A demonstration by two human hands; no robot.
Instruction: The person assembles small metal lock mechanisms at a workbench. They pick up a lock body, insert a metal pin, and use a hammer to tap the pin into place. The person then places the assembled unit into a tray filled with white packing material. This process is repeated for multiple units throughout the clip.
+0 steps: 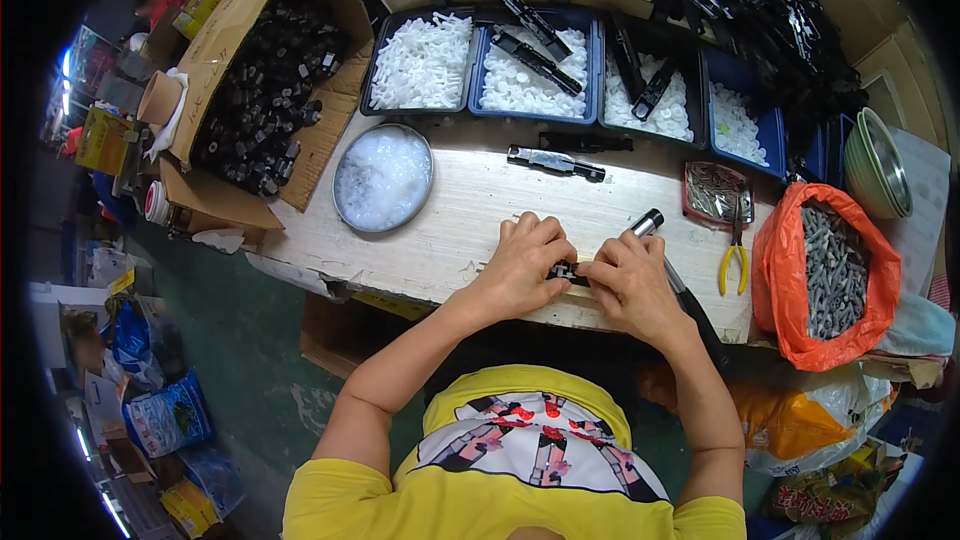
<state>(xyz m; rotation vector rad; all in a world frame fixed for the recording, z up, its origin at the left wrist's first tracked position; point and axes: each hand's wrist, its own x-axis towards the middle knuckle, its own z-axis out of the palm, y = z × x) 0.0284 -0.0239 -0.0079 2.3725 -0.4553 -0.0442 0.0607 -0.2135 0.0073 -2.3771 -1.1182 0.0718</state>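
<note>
Black plastic, by the look of it, makes up the small part [564, 271] pinched between your two hands, just above the near edge of the desk [465, 200] and straight in front of your chest. Your left hand [522, 265] has thumb and fingertips closed round one end; your right hand [632, 282] grips the other with bunched fingers. Holding both ends probably keeps it steady and lets one hand work against the other, while the spot close to your body likely spares your arms and eyes.

Its long axis seems to run sideways, from hand to hand, roughly along the desk's near edge. Your fingers hide both ends, so which one is the front cannot be told.

Just beyond your right hand shows the end of a silver-and-black tool [649, 223], slanting back toward you past the wrist; lying there, it should be quick to pick up. Farther in, a silver-and-black assembly [556, 163] lies nearly crosswise too, its right end a little nearer you.

To the left sits a round dish [431, 180] of glossy whitish stuff; to the right, yellow-handled pliers [734, 268] rest with their jaws over a red tray [688, 202] of thin metal pieces. Blue trays [535, 119] of white parts line the back, presumably sorted by kind and within reach.
</note>
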